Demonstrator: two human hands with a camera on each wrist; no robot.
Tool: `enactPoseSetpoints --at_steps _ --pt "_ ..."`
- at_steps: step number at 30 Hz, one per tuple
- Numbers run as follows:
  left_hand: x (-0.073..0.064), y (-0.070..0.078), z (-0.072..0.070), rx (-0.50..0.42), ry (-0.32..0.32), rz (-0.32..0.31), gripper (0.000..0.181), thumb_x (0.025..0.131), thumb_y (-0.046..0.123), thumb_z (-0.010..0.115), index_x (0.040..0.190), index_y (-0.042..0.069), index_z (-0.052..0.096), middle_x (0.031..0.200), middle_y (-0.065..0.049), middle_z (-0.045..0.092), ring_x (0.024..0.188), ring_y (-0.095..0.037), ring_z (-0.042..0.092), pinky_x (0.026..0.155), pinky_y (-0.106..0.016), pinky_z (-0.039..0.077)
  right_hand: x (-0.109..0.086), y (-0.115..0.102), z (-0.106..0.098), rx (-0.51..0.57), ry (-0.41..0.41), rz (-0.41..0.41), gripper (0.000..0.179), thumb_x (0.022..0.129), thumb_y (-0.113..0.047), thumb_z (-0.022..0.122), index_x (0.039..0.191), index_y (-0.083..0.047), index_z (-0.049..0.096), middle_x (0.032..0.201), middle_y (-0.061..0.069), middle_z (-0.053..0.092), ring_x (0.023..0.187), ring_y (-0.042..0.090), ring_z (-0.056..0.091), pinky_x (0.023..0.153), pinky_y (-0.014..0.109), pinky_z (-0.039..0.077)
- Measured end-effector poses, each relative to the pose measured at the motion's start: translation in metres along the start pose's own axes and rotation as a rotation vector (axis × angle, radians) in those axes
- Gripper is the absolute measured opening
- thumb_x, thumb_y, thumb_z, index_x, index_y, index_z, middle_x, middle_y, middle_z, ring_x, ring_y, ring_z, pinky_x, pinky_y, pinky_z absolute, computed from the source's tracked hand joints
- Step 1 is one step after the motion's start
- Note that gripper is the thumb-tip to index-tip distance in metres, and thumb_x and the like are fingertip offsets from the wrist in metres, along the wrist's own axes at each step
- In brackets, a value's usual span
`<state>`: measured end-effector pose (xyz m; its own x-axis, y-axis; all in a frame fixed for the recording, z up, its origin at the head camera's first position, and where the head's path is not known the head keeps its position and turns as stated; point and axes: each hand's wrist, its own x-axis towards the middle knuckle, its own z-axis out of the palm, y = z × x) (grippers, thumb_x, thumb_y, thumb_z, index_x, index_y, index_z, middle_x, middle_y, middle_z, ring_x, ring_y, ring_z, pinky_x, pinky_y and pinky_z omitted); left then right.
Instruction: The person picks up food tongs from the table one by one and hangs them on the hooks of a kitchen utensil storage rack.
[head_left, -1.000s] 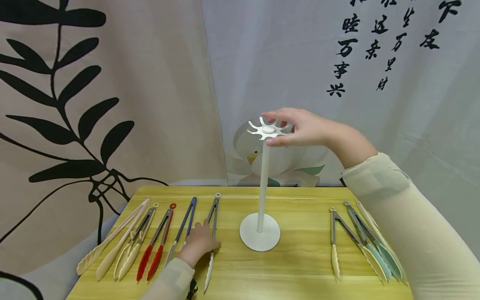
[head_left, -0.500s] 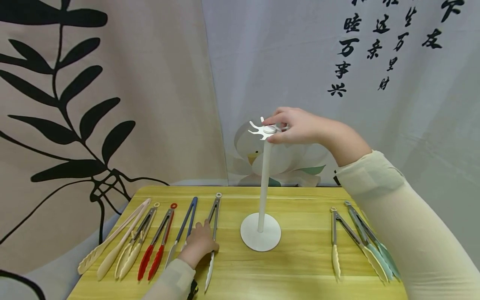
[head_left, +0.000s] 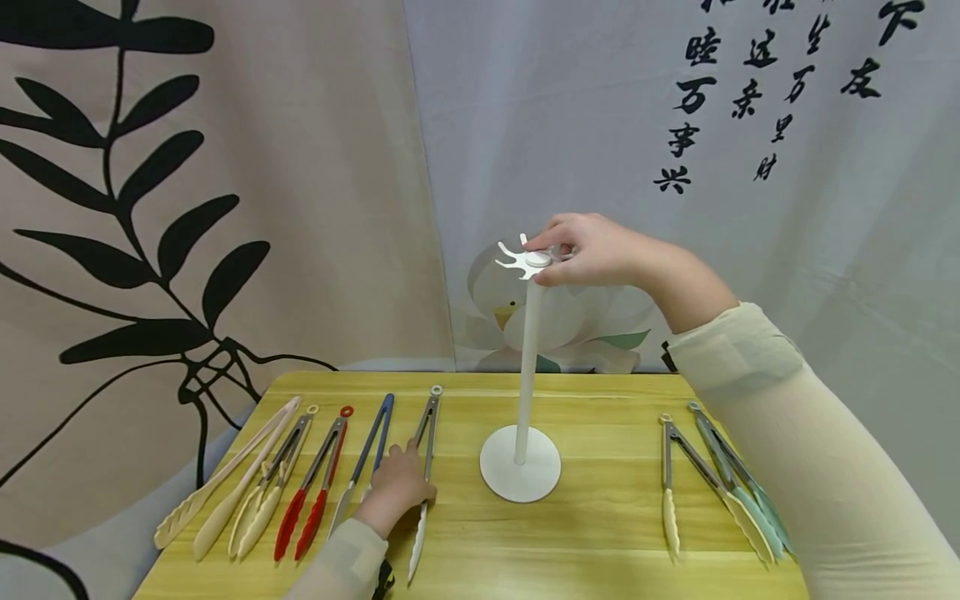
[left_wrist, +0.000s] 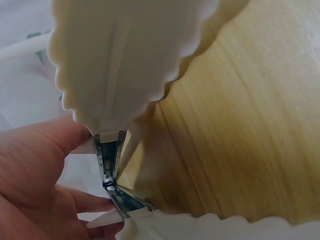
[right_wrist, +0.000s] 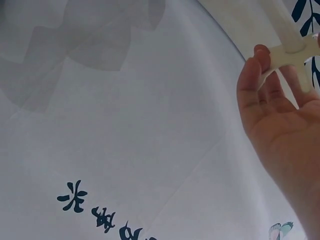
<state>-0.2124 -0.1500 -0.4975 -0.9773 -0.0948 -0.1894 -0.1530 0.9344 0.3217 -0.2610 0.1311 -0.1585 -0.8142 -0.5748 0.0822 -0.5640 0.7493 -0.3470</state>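
Note:
My right hand (head_left: 603, 252) grips the hooked top of a white utensil stand (head_left: 528, 358), thumb at the near side and fingers at the far side. In the right wrist view, fingers (right_wrist: 252, 82) curl about the hooked ring, whose right part leaves the frame. The stand is upright on its round base. At the left, my left hand (head_left: 402, 483) holds a pair of white-tipped metal tongs (head_left: 418, 542) lying on the table. Its thumb and fingers lie against the two spread arms in the left wrist view, just behind the scalloped white heads (left_wrist: 120, 60).
Left of that hand lie blue-handled tongs (head_left: 371, 446), red tongs (head_left: 330, 467), cream tongs (head_left: 262, 508) and pale pink tongs (head_left: 213, 521). Cream-tipped tongs (head_left: 670, 508) and teal tongs (head_left: 750, 496) lie right, partly under my right forearm. A printed curtain (head_left: 337, 208) hangs behind the wooden table (head_left: 600, 533).
My right hand has closed in on the stand's hooked top, its fingers drawing in round the hooks. The left hand and the tongs have hardly moved.

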Motion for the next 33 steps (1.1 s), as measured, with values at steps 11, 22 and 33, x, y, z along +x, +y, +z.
enactPoseSetpoints --at_steps 11,22,33 --pt "0.0070 -0.0057 0.0060 0.012 -0.010 -0.002 0.088 0.071 0.029 0.078 0.141 -0.004 0.036 0.114 -0.029 0.046 0.083 -0.034 0.053 0.055 -0.042 0.047 0.0014 0.0013 -0.0058 0.025 -0.055 0.004 0.042 0.087 -0.028 0.066 0.128 -0.022 0.061 0.116 0.002 0.053 0.097 0.021 0.049 0.076 0.033 0.046" --pt "0.0061 -0.0050 0.0056 0.025 0.000 0.020 0.089 0.069 0.029 0.079 0.139 -0.007 0.037 0.110 -0.028 0.046 0.081 -0.035 0.052 0.055 -0.043 0.047 0.0024 -0.0075 -0.0074 -0.022 -0.068 0.070 0.041 0.086 -0.027 0.066 0.127 -0.025 0.062 0.119 0.000 0.052 0.096 0.023 0.049 0.077 0.034 0.043" --pt "0.0024 -0.0058 -0.0024 -0.039 -0.016 0.027 0.072 0.074 0.018 0.071 0.135 -0.008 0.043 0.101 -0.024 0.046 0.071 -0.027 0.046 0.050 -0.036 0.041 0.0009 -0.0055 -0.0048 0.016 -0.039 0.061 0.040 0.086 -0.025 0.066 0.126 -0.022 0.062 0.119 0.000 0.053 0.097 0.022 0.047 0.078 0.034 0.042"
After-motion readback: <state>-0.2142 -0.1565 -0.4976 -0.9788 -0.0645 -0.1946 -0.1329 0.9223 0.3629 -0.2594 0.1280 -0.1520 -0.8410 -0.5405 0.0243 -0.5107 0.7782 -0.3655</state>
